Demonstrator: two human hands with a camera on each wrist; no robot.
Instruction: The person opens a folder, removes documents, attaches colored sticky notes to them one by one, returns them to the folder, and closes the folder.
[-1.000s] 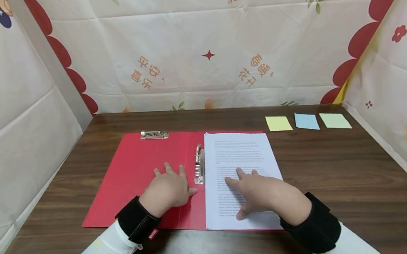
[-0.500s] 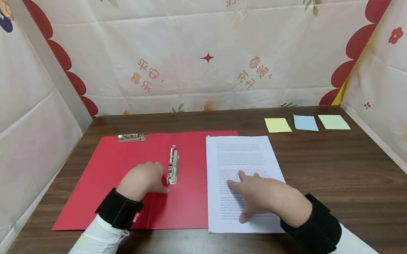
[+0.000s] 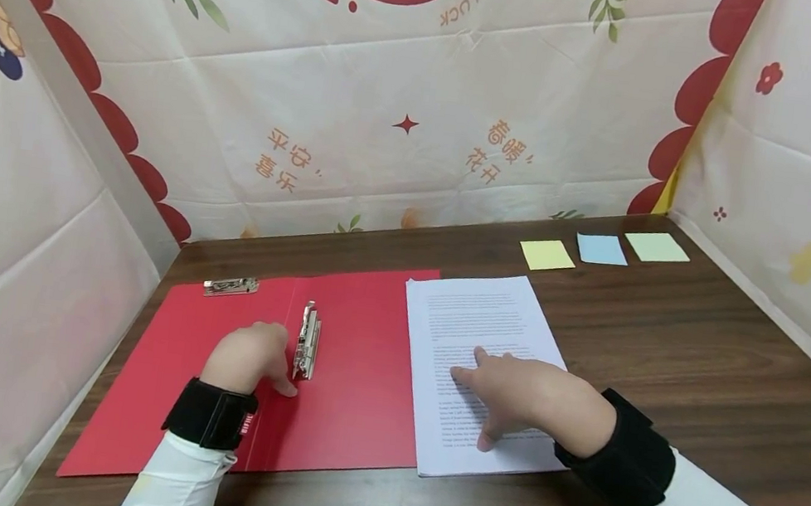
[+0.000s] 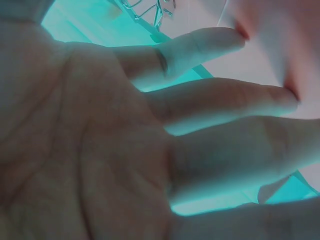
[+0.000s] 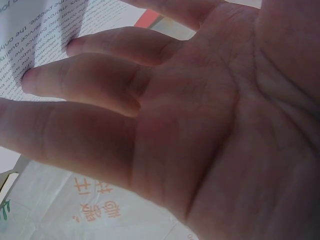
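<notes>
At the upper right of the head view, three square sticky notes, yellow [image 3: 546, 255], blue [image 3: 601, 249] and green [image 3: 656, 247], lie in a row on the dark wooden worktop [image 3: 702, 354], well apart from both hands. Printed fabric walls [image 3: 391, 118] close the worktop on three sides; bare wood lies open to the right of the papers. The open red folder [image 3: 351, 397] lies flat at lower left, holding only its metal spring clip [image 3: 306, 351] and a second clip [image 3: 230, 287] at its far edge. The left hand [image 3: 247, 356] rests on the folder, fingers loosely bent, beside the spring clip. The right hand [image 3: 521, 391] presses spread fingers on the white printed paper stack [image 3: 480, 320], just beside the folder.
</notes>
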